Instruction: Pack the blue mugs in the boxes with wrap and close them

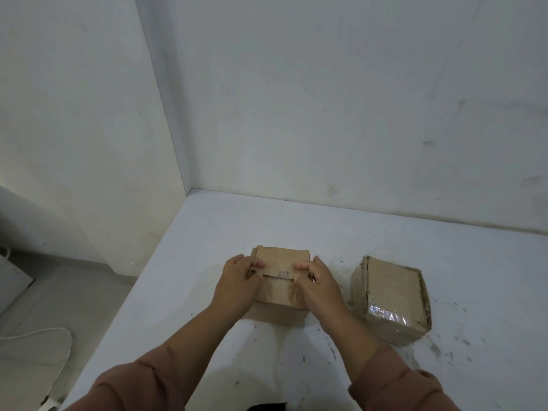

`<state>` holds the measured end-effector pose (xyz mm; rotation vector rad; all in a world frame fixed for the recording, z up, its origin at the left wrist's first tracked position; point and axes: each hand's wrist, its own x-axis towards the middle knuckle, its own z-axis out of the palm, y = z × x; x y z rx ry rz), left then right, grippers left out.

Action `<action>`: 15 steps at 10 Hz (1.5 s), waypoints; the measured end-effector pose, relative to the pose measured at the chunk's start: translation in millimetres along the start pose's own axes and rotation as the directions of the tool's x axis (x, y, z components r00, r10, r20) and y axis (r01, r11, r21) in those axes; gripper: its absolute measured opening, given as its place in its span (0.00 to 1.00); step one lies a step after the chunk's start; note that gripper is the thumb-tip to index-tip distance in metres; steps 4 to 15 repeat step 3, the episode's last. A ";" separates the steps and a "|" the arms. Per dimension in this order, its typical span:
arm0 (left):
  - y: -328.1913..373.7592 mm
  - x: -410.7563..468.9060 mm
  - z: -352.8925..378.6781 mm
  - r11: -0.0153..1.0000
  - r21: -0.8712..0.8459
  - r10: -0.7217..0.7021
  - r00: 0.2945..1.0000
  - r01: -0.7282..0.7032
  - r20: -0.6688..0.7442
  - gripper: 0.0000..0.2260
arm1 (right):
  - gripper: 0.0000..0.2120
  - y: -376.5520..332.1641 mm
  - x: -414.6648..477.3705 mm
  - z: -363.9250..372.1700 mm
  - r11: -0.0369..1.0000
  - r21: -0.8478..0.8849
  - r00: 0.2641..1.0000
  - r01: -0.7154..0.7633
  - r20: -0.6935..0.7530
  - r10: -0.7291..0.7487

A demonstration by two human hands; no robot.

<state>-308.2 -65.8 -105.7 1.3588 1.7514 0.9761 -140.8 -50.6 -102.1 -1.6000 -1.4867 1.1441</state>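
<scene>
A small brown cardboard box [280, 292] sits on the white table [385, 232] in front of me. Its far top flap [281, 261] is folded down toward me over the opening. My left hand [238, 281] grips the flap's left edge with the fingers on top. My right hand [318, 284] pinches the flap's right edge and the box side. A second cardboard box [391, 298] stands to the right, closed, with shiny clear tape on its front. No blue mug or wrap shows; the inside of the box under my hands is hidden.
White walls meet in a corner behind the table. The table's left edge drops to a pale floor with a white cable [38, 333]. Dark specks and scuffs mark the table surface around the boxes.
</scene>
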 end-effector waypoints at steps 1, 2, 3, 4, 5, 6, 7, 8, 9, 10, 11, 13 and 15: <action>10.8 2.5 -2.8 0.999 0.041 0.004 0.999 -0.002 -0.043 0.11 | 0.11 -5.1 -2.6 -10.9 1.000 -0.007 1.000 0.014 -0.012 -0.014; 32.7 10.6 1.2 0.996 0.068 0.068 0.995 -0.064 -0.066 0.13 | 0.07 -19.6 0.3 -36.3 0.995 -0.044 0.991 0.093 -0.095 -0.097; 67.9 14.9 8.8 0.986 0.107 0.136 0.990 -0.130 -0.049 0.10 | 0.08 -56.6 -1.0 -83.0 0.973 0.044 0.941 0.225 -0.268 -0.205; 67.9 14.9 8.8 0.986 0.107 0.136 0.990 -0.130 -0.049 0.10 | 0.08 -56.6 -1.0 -83.0 0.973 0.044 0.941 0.225 -0.268 -0.205; 67.9 14.9 8.8 0.986 0.107 0.136 0.990 -0.130 -0.049 0.10 | 0.08 -56.6 -1.0 -83.0 0.973 0.044 0.941 0.225 -0.268 -0.205; 67.9 14.9 8.8 0.986 0.107 0.136 0.990 -0.130 -0.049 0.10 | 0.08 -56.6 -1.0 -83.0 0.973 0.044 0.941 0.225 -0.268 -0.205; 67.9 14.9 8.8 0.986 0.107 0.136 0.990 -0.130 -0.049 0.10 | 0.08 -56.6 -1.0 -83.0 0.973 0.044 0.941 0.225 -0.268 -0.205; 67.9 14.9 8.8 0.986 0.107 0.136 0.990 -0.130 -0.049 0.10 | 0.08 -56.6 -1.0 -83.0 0.973 0.044 0.941 0.225 -0.268 -0.205; 67.9 14.9 8.8 0.986 0.107 0.136 0.990 -0.130 -0.049 0.10 | 0.08 -56.6 -1.0 -83.0 0.973 0.044 0.941 0.225 -0.268 -0.205; 67.9 14.9 8.8 0.986 0.107 0.136 0.990 -0.130 -0.049 0.10 | 0.08 -56.6 -1.0 -83.0 0.973 0.044 0.941 0.225 -0.268 -0.205; 67.9 14.9 8.8 0.986 0.107 0.136 0.990 -0.130 -0.049 0.10 | 0.08 -56.6 -1.0 -83.0 0.973 0.044 0.941 0.225 -0.268 -0.205; 67.9 14.9 8.8 0.986 0.107 0.136 0.990 -0.130 -0.049 0.10 | 0.08 -56.6 -1.0 -83.0 0.973 0.044 0.941 0.225 -0.268 -0.205; 67.9 14.9 8.8 0.986 0.107 0.136 0.990 -0.130 -0.049 0.10 | 0.08 -56.6 -1.0 -83.0 0.973 0.044 0.941 0.225 -0.268 -0.205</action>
